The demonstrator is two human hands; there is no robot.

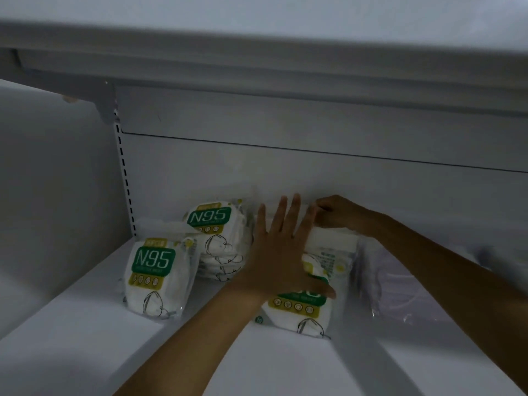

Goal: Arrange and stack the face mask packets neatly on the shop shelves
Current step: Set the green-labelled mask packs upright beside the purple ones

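I read "N95" in white on a green panel on the front-left packet [155, 277], which stands upright on the white shelf [85, 338], and again on the back packet [217, 238] just behind and to its right; the smaller print and the row of round icons below are too blurred to read. A third packet [303, 304] leans just beside these with its green label mostly hidden by my left hand [278, 252], which lies flat against it, fingers [294, 212] straight and spread apart. My right hand [335, 211] reaches to the rear, its fingers curled on the top edge of a clear packet [331, 241] by the back panel [314, 172]. Under my right forearm lies a clear bag of pale masks [400, 292], no writing legible. The shelf above [257, 52] overhangs and dims everything.
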